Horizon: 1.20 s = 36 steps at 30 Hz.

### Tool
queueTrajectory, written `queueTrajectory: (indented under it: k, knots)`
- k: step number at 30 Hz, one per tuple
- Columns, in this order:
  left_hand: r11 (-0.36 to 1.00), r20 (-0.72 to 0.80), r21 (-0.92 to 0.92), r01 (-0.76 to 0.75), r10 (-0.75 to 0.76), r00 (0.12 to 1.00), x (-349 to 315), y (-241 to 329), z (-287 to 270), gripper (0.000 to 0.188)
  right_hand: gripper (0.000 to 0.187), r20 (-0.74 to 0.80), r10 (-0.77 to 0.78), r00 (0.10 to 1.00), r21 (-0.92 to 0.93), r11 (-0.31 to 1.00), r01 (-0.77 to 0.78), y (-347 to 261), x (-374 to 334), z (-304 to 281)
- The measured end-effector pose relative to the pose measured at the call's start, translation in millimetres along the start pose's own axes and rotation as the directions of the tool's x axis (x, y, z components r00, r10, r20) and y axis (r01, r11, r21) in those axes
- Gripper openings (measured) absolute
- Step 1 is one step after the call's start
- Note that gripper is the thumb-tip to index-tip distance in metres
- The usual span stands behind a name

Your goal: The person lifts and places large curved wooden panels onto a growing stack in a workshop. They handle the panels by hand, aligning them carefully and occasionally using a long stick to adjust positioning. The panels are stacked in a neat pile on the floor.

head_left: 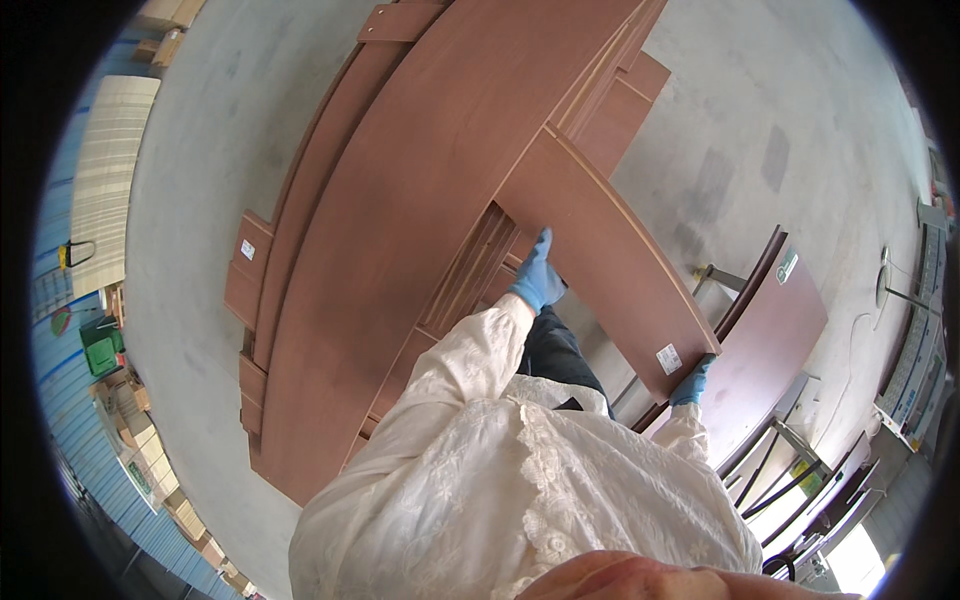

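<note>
A reddish-brown wooden panel [605, 250] with a white label lies across in front of me, its far end over the edge of a big stack of panels. Along its left edge I hold it with my left hand [540, 278], blue-gloved, thumb on the upper face and fingers tucked out of sight underneath. My right hand [692, 382], also gloved in blue, is closed at the panel's near right corner, its fingers partly hidden by the board. The large brown panel [430, 130] on top of the stack is to the left of both hands.
Another brown panel [770, 330] with a label rests on a metal stand [800, 445] at the right. Grey floor [195, 230] surrounds the stack. Pale boards [110, 180] and a green bin [101, 350] stand along the left wall; long equipment [915, 320] runs along the far right.
</note>
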<state>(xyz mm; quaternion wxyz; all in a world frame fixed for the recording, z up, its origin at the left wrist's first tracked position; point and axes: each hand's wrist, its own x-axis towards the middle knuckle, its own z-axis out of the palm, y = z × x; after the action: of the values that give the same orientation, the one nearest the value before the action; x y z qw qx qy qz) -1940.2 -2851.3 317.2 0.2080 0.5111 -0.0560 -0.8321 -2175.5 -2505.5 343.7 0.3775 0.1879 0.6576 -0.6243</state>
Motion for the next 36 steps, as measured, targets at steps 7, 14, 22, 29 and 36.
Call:
queueTrajectory:
  k: [7,14,22,29,36]
  knots:
    - [0.999,0.066,-0.021,0.040,-0.039,0.997,4.0,-60.5,11.7,0.050,0.081,-0.132,-0.025,0.991,-0.024,0.999,0.022,-34.0,-35.9,-40.6]
    - [0.884,0.149,-0.325,0.337,-0.304,0.941,-56.0,-106.4,56.0,0.040,0.081,-0.274,-0.227,0.934,-0.282,0.948,0.148,-99.7,-112.3,-69.6]
    - [0.922,0.400,-0.079,0.379,-0.319,0.859,-139.7,-81.2,92.9,0.045,0.077,-0.389,-0.372,0.843,-0.474,0.865,0.163,-115.5,-113.7,-139.3]
    - [0.970,0.221,-0.214,-0.117,0.164,0.961,-185.4,32.3,11.1,0.041,0.076,0.138,-0.256,0.957,-0.483,0.826,0.290,-102.2,11.3,1.3]
    - [0.793,-0.065,-0.470,-0.388,0.407,0.911,-314.6,33.8,-172.2,0.053,0.073,0.648,0.057,0.759,-0.529,0.751,0.396,-32.1,-29.3,236.6]
